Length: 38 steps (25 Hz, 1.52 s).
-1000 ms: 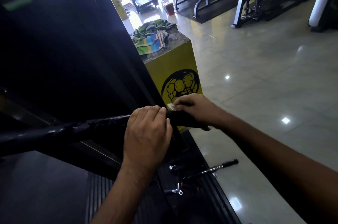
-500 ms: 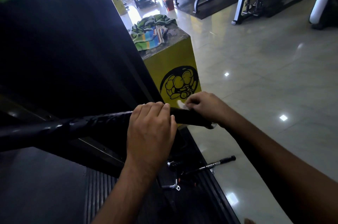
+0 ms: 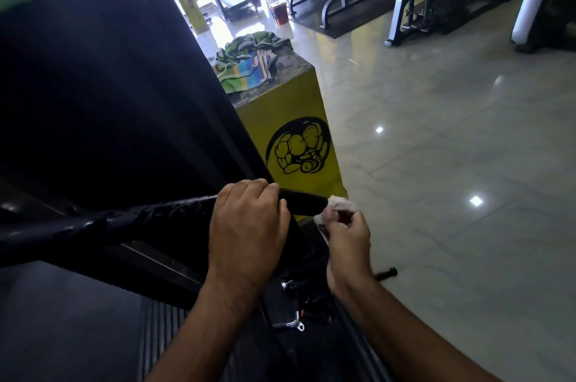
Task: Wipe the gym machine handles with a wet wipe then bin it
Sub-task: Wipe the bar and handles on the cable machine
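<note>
A black machine handle (image 3: pixel 149 215) runs from the lower left up to its tip near the frame's middle. My left hand (image 3: pixel 249 222) grips the handle close to that tip, fingers curled over the top. Just past the tip, my right hand (image 3: pixel 347 236) pinches a crumpled white wet wipe (image 3: pixel 338 204) in its fingertips, and the wipe sits at the very end of the handle. No bin that I can tell is in view.
A yellow box (image 3: pixel 290 110) with a black logo stands right behind the handle, a striped towel (image 3: pixel 246 65) on top. Metal attachments (image 3: pixel 293 324) and a black-gripped bar (image 3: pixel 388 273) lie below. Glossy tiled floor (image 3: pixel 452 148) spreads right; gym machines (image 3: pixel 420 1) line the back.
My right hand has slid off the end of the handle and turned downward, taking the wipe with it. My left hand keeps its grip on the handle.
</note>
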Motion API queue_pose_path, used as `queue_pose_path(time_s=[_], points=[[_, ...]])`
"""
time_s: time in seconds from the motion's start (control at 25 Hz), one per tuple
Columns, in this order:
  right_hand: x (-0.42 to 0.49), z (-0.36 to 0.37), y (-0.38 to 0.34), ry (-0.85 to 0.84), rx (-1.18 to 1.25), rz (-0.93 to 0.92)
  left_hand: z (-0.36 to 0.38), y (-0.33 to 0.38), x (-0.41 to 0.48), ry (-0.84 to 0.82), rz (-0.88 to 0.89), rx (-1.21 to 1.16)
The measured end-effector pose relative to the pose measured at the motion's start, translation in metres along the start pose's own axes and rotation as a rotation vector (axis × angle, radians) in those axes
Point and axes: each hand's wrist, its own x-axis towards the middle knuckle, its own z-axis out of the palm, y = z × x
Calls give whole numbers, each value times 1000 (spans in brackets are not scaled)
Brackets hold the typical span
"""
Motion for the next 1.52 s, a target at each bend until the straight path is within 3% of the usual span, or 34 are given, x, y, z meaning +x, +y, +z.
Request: queue_pose_path(time_s=[0.12,0.24,0.48,0.56,0.72,0.8,1.0,1.08,1.2,1.32,1.4,1.52], points=[[-1,17,3,31,514,401,4,-4,0,-14,-12,8],[6,27,9,-7,653,584,7,-9,0,-8,-12,7],[18,48,8,-38,800,695,10,-12,3,52,51,21],[28,43,3,35,741,720,9,-12,4,71,58,10],[19,24,-4,162,824,543,5,-5,3,124,70,-12],[10,21,-8,203,670,387,5,-5,5,126,64,-21],[24,18,-1,171,-24,-101,5,-7,8,133,53,-51],[31,12,3,74,-147,-261,5,-7,8,137,61,-51],[41,6,-6,-4,-324,-277,7,-8,5,140,69,-44],[42,11,-19,-240,-644,-495,10,-10,3,120,72,-38],[53,16,-34,-440,-756,-481,11,-14,2,93,56,-36],[89,25,-57,-806,-925,-223,12,-21,2,50,51,-23]])
